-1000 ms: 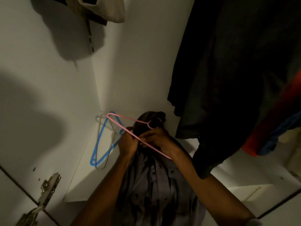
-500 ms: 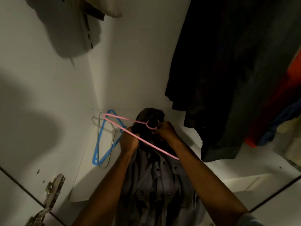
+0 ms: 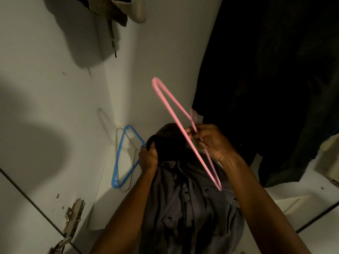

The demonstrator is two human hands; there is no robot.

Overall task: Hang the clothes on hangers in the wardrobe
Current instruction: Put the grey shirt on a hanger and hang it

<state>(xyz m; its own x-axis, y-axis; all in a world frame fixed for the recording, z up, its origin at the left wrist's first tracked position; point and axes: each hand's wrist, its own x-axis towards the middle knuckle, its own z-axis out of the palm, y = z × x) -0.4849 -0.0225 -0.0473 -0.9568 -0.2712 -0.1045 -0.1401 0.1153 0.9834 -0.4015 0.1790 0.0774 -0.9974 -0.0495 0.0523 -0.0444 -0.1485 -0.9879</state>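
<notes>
My right hand [image 3: 211,142] pinches the pink hanger [image 3: 176,121] near the base of its hook, fingers [image 3: 190,130] curled round the thin wire. The hanger is tilted steeply: one corner points up and away toward the back wall [image 3: 165,52], the other hangs low over the shirt [image 3: 192,208], near my right forearm. It is lifted clear of the shirt; I cannot tell whether the lower corner touches the cloth.

My left hand [image 3: 148,156] is clenched on the bunched dark top of the shirt, around the collar area, holding it up. The rest of the grey buttoned shirt hangs down between my forearms toward the bottom of the view, with black buttons showing along its front.

On the wardrobe floor [image 3: 102,198], in the back left corner, lie a blue hanger [image 3: 119,158] and a thin wire hanger [image 3: 134,162], overlapping each other, just left of my left hand. A faint outline of another wire shape leans on the left wall [image 3: 45,88] above them; it is too blurred for me to say what it is.

Dark clothes [image 3: 275,88] hang to the right, filling the upper right of the view, just beside my right hand. A pale garment [image 3: 134,10] hangs at the top left. A metal hinge [image 3: 71,222] sits at the lower left on the wardrobe edge.
</notes>
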